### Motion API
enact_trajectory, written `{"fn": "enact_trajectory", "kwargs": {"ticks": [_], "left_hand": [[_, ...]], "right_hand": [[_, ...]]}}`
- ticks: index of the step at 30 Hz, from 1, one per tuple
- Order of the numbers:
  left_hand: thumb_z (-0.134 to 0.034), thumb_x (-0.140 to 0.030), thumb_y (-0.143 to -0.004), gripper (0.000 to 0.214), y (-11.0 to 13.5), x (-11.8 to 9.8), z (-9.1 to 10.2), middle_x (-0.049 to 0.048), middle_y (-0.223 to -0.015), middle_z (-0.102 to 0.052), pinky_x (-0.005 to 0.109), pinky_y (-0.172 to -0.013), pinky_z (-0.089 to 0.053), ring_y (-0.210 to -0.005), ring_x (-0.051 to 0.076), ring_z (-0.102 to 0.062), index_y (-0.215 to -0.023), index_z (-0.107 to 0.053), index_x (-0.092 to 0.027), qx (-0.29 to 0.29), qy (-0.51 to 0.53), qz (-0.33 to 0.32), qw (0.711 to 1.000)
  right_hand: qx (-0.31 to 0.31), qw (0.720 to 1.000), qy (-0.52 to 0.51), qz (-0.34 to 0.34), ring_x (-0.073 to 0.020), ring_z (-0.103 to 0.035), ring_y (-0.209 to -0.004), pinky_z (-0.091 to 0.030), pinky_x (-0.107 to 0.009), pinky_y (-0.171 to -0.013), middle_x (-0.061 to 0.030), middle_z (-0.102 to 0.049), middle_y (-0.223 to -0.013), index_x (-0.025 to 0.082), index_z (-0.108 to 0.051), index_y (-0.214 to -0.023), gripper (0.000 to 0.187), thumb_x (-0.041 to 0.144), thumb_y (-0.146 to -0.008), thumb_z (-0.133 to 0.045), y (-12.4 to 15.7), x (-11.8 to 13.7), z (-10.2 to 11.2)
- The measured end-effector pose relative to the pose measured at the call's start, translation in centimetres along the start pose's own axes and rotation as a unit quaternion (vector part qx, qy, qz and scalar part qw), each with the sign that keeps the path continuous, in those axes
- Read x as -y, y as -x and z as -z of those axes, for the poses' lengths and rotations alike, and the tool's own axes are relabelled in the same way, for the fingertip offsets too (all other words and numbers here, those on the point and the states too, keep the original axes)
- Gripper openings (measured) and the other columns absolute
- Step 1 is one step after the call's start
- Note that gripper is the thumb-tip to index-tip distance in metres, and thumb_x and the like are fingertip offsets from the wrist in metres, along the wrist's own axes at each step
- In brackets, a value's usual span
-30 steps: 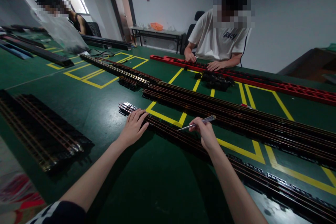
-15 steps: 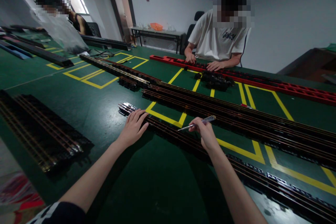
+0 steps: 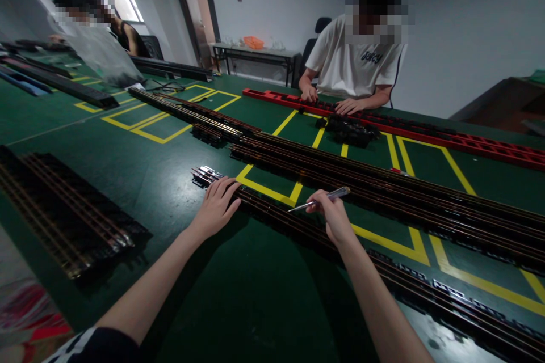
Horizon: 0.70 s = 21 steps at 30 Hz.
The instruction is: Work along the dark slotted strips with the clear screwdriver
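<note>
A long black strip with copper-coloured rails [image 3: 268, 210] runs slantwise across the green table in front of me. My left hand [image 3: 219, 207] lies over its far-left part, fingers stretched out and resting on it. In my right hand [image 3: 330, 210] is a screwdriver [image 3: 340, 193] with a clear handle and thin metal shaft, pinched between thumb and fingers. Its tip points left and down at the strip's rails; whether it touches them I cannot tell. Below the right wrist, part of the strip is hidden.
Beyond it lies a bundle of similar railed strips [image 3: 361, 176], and more strips [image 3: 63, 210] rest at the left. Across the green table [image 3: 162, 164], marked with yellow tape, a person [image 3: 353, 62] works over a red frame [image 3: 447, 136]. A dark pile [image 3: 351, 129] sits before them.
Both of my hands and the screwdriver stay in place. At the far left, the person in a light top has shifted slightly.
</note>
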<state>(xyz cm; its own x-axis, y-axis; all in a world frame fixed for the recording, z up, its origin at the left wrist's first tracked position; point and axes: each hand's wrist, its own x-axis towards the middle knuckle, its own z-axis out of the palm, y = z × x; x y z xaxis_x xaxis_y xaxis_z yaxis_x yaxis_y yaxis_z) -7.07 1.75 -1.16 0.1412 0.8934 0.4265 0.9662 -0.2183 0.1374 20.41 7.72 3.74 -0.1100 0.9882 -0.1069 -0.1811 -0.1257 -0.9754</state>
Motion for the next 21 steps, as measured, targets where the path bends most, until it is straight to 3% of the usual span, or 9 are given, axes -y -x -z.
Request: {"fn": "enact_trajectory", "kwargs": {"ticks": [21], "left_hand": [[-0.03, -0.035, -0.094, 0.038, -0.03, -0.17, 0.17, 0.0101, -0.13, -0.047, 0.048, -0.107, -0.028, -0.128, 0.026, -0.034, -0.127, -0.041, -0.021, 0.009, 0.004, 0.008, 1.0]], "right_hand": [[-0.003, 1.0, 0.003, -0.005, -0.0098, -0.053, -0.044, -0.046, -0.022, -0.048, 0.0006, -0.057, -0.046, 0.017, -0.062, -0.046, 0.016, 0.029, -0.055, -0.061, 0.05, 0.09, -0.02]]}}
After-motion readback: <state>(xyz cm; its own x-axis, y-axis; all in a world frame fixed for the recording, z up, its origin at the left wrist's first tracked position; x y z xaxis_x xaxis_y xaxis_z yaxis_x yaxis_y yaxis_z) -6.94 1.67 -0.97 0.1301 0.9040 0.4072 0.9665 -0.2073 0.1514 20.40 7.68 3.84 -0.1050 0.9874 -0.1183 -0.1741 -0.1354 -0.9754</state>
